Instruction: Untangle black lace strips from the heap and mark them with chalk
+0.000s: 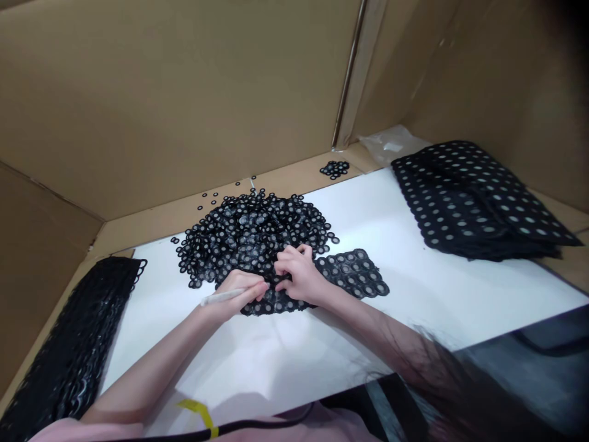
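In my left hand (pixel 243 291) is a white pen-like stick (pixel 225 296), its tip by the black sheet under my hands. My right hand (pixel 297 273) rests on that sheet with its fingers curled; whether a ring is between them is hidden. The black sheet (pixel 352 273) has rows of round pale-centred cells and reaches out to the right past my right wrist. Directly behind both hands rises a big heap of small black rings (pixel 253 224) with pale centres. Part of the sheet lies covered by my hands and the heap's front edge.
A black stack of strips (pixel 73 344) lies along the left edge. At the right stands a pile of dotted black sheets (pixel 464 196), with a clear plastic bag (pixel 393 142) behind it. A small ring cluster (pixel 334 169) sits at the back. Cardboard walls (pixel 184 110) enclose the white tabletop (pixel 460 301).
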Demonstrator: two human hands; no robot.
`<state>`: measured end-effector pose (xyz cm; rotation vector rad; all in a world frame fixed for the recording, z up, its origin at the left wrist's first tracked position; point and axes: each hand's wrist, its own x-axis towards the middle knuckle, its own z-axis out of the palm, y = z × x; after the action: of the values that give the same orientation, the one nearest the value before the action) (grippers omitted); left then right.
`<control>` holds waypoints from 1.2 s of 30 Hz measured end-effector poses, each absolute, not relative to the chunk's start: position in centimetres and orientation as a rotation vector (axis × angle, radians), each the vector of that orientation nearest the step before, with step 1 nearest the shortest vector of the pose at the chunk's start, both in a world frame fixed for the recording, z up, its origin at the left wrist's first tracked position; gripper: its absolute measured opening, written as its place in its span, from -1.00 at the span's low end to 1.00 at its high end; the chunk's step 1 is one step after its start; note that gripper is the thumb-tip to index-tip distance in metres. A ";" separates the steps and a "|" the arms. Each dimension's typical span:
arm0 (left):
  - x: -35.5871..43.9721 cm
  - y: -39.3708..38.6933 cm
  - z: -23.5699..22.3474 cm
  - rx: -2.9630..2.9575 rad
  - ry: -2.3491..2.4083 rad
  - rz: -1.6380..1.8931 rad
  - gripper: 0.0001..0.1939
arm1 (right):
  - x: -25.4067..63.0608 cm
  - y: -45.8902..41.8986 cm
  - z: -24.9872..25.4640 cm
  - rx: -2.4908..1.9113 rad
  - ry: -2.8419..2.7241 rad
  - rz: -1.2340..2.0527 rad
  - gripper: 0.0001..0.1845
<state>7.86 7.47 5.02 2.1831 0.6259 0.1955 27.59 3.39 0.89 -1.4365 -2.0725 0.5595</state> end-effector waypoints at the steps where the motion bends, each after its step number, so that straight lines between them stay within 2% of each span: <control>1: 7.8 7.5 5.0 2.182 0.610 0.186 -0.53 | 27.6 3.3 0.9 -1.425 -2.074 0.556 -0.64; 18: 6.8 6.6 2.5 2.605 0.406 0.411 -0.62 | 27.6 3.5 0.8 -1.465 -2.065 0.583 -0.63; 26: 6.7 6.6 2.0 2.486 0.311 0.633 -0.63 | 27.5 3.6 0.8 -1.460 -2.047 0.607 -0.58; 36: 7.0 6.7 2.0 2.517 0.357 0.555 -0.65 | 27.7 3.5 0.6 -1.426 -2.064 0.576 -0.60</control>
<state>7.01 6.66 1.99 2.5173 0.3567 0.5548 27.72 3.47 0.56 -1.4265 -2.0642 0.5764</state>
